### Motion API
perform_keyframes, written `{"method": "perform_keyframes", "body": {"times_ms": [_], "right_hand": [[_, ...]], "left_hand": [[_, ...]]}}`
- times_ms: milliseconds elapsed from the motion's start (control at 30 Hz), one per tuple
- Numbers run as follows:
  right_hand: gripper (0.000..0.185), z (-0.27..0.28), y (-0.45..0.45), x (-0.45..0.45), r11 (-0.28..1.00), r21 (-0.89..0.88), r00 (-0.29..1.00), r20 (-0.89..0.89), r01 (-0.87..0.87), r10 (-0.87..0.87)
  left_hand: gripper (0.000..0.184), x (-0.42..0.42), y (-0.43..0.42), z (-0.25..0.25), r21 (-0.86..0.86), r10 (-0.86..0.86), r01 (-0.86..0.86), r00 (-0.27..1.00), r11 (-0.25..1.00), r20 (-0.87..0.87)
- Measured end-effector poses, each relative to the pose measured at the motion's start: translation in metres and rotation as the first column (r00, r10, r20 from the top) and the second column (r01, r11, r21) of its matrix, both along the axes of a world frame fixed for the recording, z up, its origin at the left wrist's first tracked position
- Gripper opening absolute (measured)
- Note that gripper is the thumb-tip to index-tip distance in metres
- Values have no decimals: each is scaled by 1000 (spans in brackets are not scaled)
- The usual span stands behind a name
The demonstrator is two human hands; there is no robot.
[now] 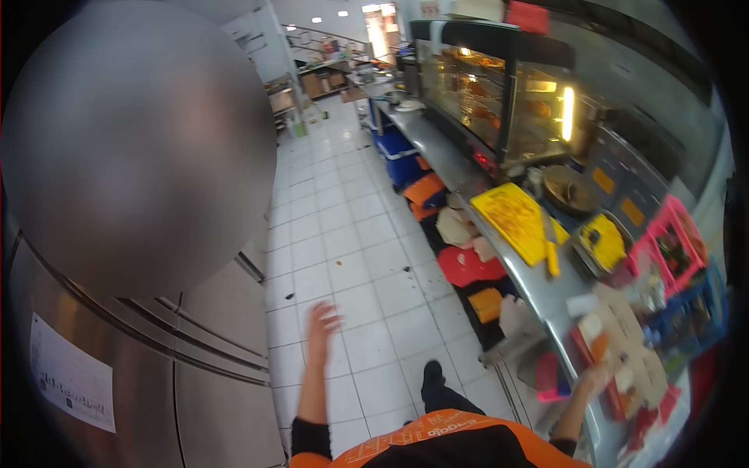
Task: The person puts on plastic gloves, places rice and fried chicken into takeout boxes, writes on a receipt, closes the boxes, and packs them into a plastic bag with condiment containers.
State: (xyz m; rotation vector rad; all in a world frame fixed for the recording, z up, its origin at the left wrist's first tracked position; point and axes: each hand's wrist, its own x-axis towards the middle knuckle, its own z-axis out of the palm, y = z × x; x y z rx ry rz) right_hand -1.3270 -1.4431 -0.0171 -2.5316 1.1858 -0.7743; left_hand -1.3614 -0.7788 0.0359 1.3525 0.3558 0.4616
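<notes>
Holds the left hand [322,320] out in the air over the white tiled floor [351,226], well apart from the steel counter [548,296], with the fingers loosely spread and slightly curled, pinching nothing. Reaches the right hand [597,378] to the near end of the counter, right at the side of the open cardboard box [620,316]. Seems to touch the box's red edge there (too blurred to tell pinching from resting). Shows pale and orange pieces inside the box, too indistinct to name.

Farther along the counter, beyond the box, comes to a yellow cutting board [507,214], smeared with brownish-orange marks, and a knife [551,253] lying at the board's right edge, yellow handle toward the box. To the right of the knife, toward the counter's back, meets a metal container [583,256] with something yellow in it, then, farther off, a round pan [568,189]. Nearer, by the counter's back side, reveals a pink basket [677,242] and a blue basket [694,312]. At the counter's far part, looks onto a lit glass display cabinet [488,93]. Across the floor from the counter, runs alongside steel doors [222,409] bearing a sheet of paper [72,374].
</notes>
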Motion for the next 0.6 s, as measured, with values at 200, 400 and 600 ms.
{"method": "perform_keyframes", "body": {"times_ms": [200, 400, 600], "right_hand": [[49, 3, 125, 150, 869, -489, 937, 332, 74, 107], [58, 82, 234, 342, 796, -62, 425, 819, -602, 385], [71, 74, 298, 426, 632, -322, 379, 582, -705, 719]], "left_hand": [[47, 193, -104, -70, -258, -653, 602, 717, 756, -243], [42, 310, -35, -21, -19, -757, 758, 650, 652, -62], [54, 459, 62, 61, 168, -269, 259, 962, 951, 45]]}}
